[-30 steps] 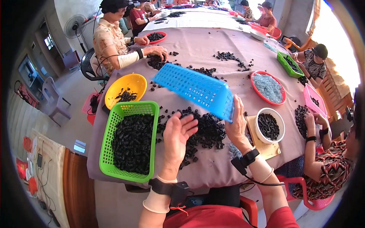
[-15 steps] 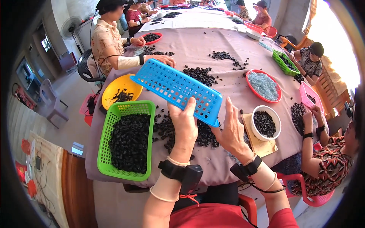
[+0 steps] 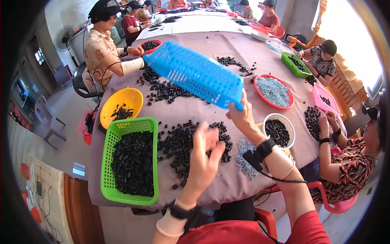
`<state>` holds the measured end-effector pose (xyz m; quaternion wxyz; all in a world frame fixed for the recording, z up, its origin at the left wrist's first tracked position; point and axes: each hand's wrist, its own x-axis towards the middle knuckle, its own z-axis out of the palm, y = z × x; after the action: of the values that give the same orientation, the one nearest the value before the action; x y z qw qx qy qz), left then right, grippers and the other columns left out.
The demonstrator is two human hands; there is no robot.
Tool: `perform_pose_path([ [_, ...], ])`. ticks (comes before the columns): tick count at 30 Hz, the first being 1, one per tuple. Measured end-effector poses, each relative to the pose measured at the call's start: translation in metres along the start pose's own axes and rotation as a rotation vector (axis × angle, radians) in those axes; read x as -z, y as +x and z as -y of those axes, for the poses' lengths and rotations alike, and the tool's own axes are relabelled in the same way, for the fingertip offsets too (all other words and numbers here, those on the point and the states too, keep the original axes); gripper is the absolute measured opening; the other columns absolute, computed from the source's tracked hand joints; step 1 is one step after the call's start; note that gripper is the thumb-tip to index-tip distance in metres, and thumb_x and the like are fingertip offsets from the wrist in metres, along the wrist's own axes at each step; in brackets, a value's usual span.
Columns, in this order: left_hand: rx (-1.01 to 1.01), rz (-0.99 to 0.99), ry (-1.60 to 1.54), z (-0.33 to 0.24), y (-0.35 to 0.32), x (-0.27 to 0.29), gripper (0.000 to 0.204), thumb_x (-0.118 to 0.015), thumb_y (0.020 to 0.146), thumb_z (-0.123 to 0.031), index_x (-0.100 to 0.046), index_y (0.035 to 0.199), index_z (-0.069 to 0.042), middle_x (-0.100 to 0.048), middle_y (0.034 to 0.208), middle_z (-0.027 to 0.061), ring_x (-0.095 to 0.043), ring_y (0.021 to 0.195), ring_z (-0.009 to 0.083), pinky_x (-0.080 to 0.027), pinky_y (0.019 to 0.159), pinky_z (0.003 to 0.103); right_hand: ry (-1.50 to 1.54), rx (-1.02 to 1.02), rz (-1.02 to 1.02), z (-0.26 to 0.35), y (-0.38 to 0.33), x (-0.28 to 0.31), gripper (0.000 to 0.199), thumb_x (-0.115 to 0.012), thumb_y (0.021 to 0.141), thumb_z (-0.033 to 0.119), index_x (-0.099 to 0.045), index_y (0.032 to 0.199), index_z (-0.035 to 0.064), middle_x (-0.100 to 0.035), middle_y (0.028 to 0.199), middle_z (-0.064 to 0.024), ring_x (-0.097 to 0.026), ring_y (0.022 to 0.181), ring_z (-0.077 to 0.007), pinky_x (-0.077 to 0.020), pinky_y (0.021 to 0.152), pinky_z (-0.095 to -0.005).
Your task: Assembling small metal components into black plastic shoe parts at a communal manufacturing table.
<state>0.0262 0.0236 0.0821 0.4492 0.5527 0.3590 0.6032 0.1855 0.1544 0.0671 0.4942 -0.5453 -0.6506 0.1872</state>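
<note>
Beneath the left grip (image 3: 206, 156): cloth-covered bench (image 3: 231, 183), mauve, creased, strewn with small black pieces (image 3: 178, 138).
Far beyond both grips: white cover (image 3: 195, 20); seated people (image 3: 101, 51) along both edges; bright window (image 3: 357, 44) toward the right.
Left of the left grip: green basket (image 3: 107, 171), filled with black pieces; yellow bowl (image 3: 129, 97); standing fan (image 3: 64, 37) farther off.
Left grip, state: unclosed, fingers parted.
Right grip (image 3: 243, 116), state: clamped on the near end of the blue basket (image 3: 199, 75).
Blue basket: lifted ahead of both grips, tilted; rectangular, perforated, slightly blurred.
</note>
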Motion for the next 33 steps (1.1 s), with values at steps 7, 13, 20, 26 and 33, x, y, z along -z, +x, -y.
perform_pose_path([
  [7, -0.130, 0.097, 0.673, 0.012, -0.104, 0.066, 0.028, -0.062, 0.076, 0.004, -0.057, 0.103, -0.002, -0.064, 0.078, 0.0111, -0.064, 0.066, 0.0222, -0.050, 0.056, 0.031, 0.395, -0.460, -0.224, -0.064, 0.103, 0.020, 0.039, -0.052, 0.085, 0.017, -0.040, 0.118, 0.0003, -0.059, 0.097, -0.0182, -0.065, 0.064, -0.0265, -0.0570, 0.054, -0.0339],
  [13, -0.168, 0.015, 0.800, 0.026, -0.118, 0.095, 0.016, -0.057, 0.081, 0.001, -0.059, 0.097, -0.001, -0.063, 0.084, 0.0133, -0.062, 0.070, 0.0275, -0.050, 0.059, 0.034, 0.321, -0.546, -0.399, -0.110, 0.167, 0.039, 0.041, -0.050, 0.085, 0.017, -0.037, 0.123, 0.0055, -0.055, 0.105, -0.0218, -0.065, 0.068, -0.0333, -0.0567, 0.053, -0.0388],
  [20, 0.027, -0.025, 0.833, 0.041, -0.117, 0.099, 0.010, -0.058, 0.080, 0.004, -0.061, 0.089, 0.000, -0.064, 0.078, 0.0140, -0.063, 0.068, 0.0296, -0.051, 0.060, 0.035, 0.234, -0.517, -0.705, -0.189, 0.235, 0.059, 0.041, -0.053, 0.082, 0.023, -0.050, 0.104, -0.0116, -0.061, 0.089, -0.0227, -0.066, 0.059, -0.0258, -0.0561, 0.047, -0.0319],
  [26, 0.069, 0.045, 0.873, 0.044, -0.115, 0.100, 0.011, -0.059, 0.079, 0.003, -0.061, 0.089, -0.001, -0.064, 0.078, 0.0137, -0.063, 0.066, 0.0280, -0.051, 0.058, 0.036, -0.226, -0.458, -0.755, -0.236, 0.272, 0.091, 0.051, -0.053, 0.081, 0.031, -0.043, 0.108, -0.0116, -0.063, 0.085, -0.0210, -0.066, 0.063, -0.0243, -0.0554, 0.057, -0.0312],
  [33, 0.343, 0.782, 0.530, 0.180, 0.349, 0.291, 0.021, -0.041, 0.088, -0.012, -0.052, 0.101, 0.000, -0.054, 0.098, 0.0126, -0.057, 0.073, 0.0242, -0.050, 0.058, 0.034, -0.587, -0.473, -0.628, -0.288, 0.314, 0.095, 0.056, -0.049, 0.080, 0.039, -0.050, 0.109, -0.0093, -0.055, 0.108, -0.0264, -0.058, 0.100, -0.0359, -0.0434, 0.089, -0.0400],
])
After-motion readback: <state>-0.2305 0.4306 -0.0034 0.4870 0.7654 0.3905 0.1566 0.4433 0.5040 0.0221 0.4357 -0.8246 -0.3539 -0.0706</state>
